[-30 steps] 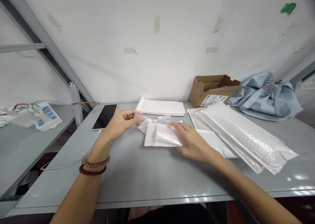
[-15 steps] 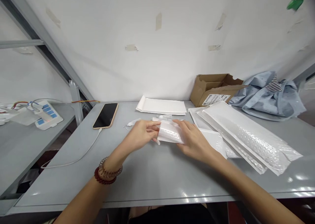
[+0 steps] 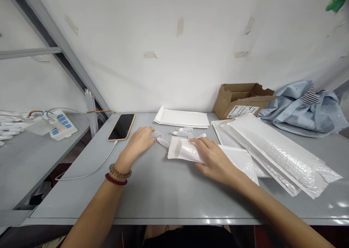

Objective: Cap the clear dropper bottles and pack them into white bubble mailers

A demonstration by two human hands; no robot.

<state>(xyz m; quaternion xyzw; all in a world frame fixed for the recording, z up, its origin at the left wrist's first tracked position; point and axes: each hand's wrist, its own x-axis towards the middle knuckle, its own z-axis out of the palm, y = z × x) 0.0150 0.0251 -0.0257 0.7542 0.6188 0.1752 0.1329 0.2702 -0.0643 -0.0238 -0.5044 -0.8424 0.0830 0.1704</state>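
Note:
My right hand [image 3: 214,155] is closed around a small white bubble mailer [image 3: 188,150], its open flap end facing left, held low over the table. My left hand [image 3: 140,144] reaches to the left of the mailer, its curled fingertips on a small clear plastic tube [image 3: 155,134]; the fingers partly cover it. Beside those fingertips lies another small clear tube [image 3: 163,142] with a thin loop of cord. Behind the mailer are more clear tubes with white ends [image 3: 182,131]. Under my right wrist rests another white bubble mailer [image 3: 242,160].
A flat white mailer [image 3: 182,118] lies by the wall. Large bubble mailers [image 3: 275,150] are stacked at right, before an open cardboard box [image 3: 240,99] and a light blue cloth bag [image 3: 294,106]. At left are a phone [image 3: 121,127] on a cable and a power strip [image 3: 63,124].
My left hand has let go of the mailer's open end and moved left to the clear tubes. My right hand keeps hold of the mailer. The view has shifted slightly.

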